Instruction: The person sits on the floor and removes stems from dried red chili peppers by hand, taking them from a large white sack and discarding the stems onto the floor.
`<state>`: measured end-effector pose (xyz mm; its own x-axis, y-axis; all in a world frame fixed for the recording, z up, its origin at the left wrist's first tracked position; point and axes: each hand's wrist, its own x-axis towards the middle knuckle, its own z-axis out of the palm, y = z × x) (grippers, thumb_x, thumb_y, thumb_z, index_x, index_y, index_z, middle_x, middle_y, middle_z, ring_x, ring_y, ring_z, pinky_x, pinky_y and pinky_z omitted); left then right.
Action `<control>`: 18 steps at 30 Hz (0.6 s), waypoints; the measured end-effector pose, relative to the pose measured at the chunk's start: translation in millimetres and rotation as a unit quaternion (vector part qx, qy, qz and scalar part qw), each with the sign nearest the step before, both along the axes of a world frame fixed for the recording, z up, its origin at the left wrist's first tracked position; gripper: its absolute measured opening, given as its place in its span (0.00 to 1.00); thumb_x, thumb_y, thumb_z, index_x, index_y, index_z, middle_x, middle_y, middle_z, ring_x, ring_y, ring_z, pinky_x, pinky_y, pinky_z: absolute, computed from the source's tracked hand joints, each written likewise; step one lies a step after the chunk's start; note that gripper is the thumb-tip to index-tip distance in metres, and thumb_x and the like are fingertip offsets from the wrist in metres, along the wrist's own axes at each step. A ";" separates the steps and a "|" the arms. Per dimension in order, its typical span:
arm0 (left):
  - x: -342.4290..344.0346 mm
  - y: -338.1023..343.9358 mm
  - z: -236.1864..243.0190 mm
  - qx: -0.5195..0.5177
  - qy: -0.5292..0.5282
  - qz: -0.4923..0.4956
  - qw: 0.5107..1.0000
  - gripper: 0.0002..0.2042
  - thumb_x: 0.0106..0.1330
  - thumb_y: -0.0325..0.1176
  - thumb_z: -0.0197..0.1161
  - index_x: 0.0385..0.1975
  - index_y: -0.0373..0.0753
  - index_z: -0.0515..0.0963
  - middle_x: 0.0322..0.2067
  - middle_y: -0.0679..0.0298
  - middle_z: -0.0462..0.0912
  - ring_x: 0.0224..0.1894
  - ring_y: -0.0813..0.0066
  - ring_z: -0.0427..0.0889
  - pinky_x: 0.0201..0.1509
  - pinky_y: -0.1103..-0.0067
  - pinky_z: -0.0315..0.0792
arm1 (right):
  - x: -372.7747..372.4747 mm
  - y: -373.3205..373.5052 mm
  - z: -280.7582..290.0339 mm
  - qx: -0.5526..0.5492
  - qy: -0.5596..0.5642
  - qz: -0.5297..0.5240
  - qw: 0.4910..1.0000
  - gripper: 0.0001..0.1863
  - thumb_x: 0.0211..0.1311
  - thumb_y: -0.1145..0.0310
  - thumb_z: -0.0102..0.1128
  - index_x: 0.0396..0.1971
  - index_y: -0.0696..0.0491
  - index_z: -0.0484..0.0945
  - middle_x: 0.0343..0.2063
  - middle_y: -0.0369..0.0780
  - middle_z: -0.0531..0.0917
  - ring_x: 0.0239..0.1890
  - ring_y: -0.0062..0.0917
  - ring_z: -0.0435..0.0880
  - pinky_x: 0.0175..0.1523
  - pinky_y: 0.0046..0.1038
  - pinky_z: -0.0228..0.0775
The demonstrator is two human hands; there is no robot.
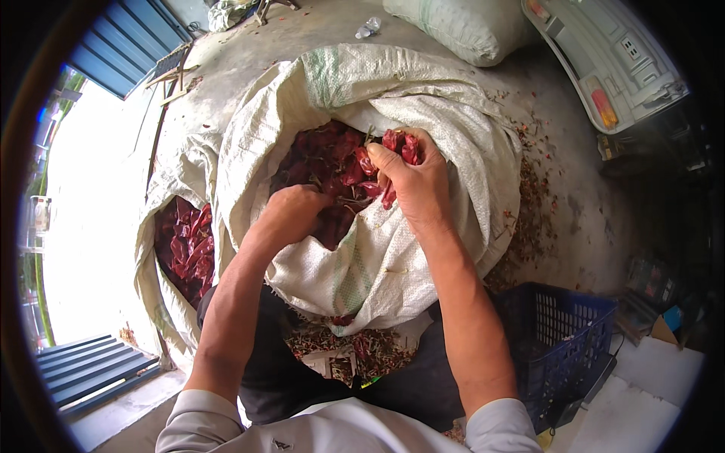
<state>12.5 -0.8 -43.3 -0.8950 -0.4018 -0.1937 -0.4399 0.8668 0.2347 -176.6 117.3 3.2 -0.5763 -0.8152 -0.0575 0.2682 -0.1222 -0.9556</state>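
Peppers (pixel 325 155): dark red, wrinkled, look dry; inside the big sack, middle of the frame.
Right hand (pixel 419 181): thumb and fingers pinch a few peppers.
Left hand (pixel 293 214): fingers bent into the pile; tips hidden, cannot tell if they hold any.
Good way: pinch softly, so thin skins should not crack.
Big sack (pixel 472 170): white, woven, floppy folds.
Basket (pixel 585 325): blue, full of holes, lower right.

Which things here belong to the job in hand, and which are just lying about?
Likely in use:
red peppers, some in the right hand
big open sack, left hand at its mouth
second open sack of peppers

Apparently lying about:
blue basket
stuffed white sack
clear plastic scrap
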 end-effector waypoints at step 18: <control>-10.6 10.8 39.5 0.592 0.353 0.292 0.663 0.04 0.72 0.29 0.59 0.42 0.39 0.78 0.32 0.69 0.82 0.25 0.90 0.71 0.26 0.90 0.63 | 31.7 -0.7 -9.8 0.095 0.306 0.054 0.946 0.19 0.56 0.62 0.71 0.41 0.57 0.76 0.31 0.47 0.85 0.33 0.38 0.87 0.41 0.37 0.78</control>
<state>1.9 10.0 -3.8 -0.6893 -0.6604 -0.2978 -0.0373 -0.3782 0.9250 -144.9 116.6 -6.6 -0.4635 -0.8794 0.1085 -0.3408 0.0639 -0.9380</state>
